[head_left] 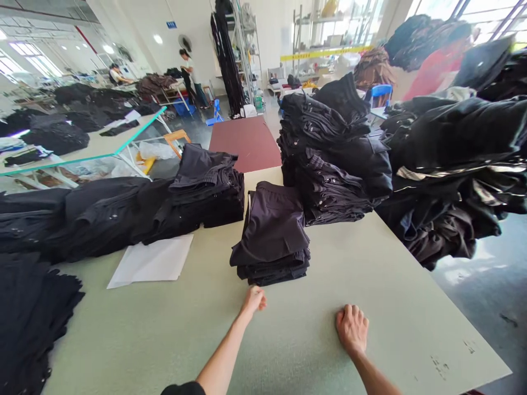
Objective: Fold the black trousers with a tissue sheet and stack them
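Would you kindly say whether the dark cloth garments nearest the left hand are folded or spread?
Folded: the dark cloth garments form a compact stack with layered edges.

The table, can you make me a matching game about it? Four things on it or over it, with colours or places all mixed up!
1. Paper
2. Middle stack
3. Left hand
4. Right hand

A. Just in front of the dark folded clothes
B. White
C. Right of the other hand, by bare table
D. Dark, folded clothes

Pairs: 1-B, 2-D, 3-A, 4-C
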{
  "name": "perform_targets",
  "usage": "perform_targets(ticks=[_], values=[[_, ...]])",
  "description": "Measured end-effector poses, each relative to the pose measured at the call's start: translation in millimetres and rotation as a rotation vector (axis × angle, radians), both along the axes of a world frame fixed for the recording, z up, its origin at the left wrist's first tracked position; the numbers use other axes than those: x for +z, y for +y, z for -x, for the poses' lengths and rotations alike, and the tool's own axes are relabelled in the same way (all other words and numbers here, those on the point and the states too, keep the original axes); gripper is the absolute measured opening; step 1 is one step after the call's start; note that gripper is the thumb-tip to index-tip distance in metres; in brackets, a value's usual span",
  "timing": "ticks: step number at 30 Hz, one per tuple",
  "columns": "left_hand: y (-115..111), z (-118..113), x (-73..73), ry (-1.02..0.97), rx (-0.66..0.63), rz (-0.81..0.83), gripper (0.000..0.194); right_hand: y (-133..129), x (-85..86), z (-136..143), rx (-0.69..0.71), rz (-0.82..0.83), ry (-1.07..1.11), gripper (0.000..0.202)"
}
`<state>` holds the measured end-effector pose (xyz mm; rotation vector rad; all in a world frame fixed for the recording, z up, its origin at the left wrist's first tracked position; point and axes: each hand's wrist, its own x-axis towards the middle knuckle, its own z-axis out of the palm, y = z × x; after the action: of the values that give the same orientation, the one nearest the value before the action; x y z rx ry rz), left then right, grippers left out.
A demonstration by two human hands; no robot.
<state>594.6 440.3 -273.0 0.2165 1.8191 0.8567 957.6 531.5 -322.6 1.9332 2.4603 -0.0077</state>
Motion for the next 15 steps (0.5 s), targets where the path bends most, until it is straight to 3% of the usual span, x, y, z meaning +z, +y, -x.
perform_targets(ticks=[2, 4, 7, 10, 15], values=[[8.1, -28.6, -1.2, -0.054, -0.150, 0.043, 0.013, 0.0, 0.9, 0.7, -0.004, -0.002, -0.001, 0.023], [31.2, -51.1, 0.4, -0.025, -0.241, -0.010, 0.013, -0.2, 1.7, 1.6, -0.003, -0.004, -0.001, 0.022], [78.9, -64.6, 4.4, 0.147, -0.221, -0.152, 0.021, -0.4, 2.6, 2.8, -0.005, -0.007, 0.000, 0.021], [116.1, -55.8, 5.3, 0.208, -0.193, -0.182, 0.032, -0.3, 2.9, 3.3, -0.013, -0.014, 0.006, 0.020], [151.5, -18.9, 4.6, 0.178, -0.159, -0.172, 0.041, -1.1, 2.0, 1.3, -0.005, -0.024, 0.004, 0.020]])
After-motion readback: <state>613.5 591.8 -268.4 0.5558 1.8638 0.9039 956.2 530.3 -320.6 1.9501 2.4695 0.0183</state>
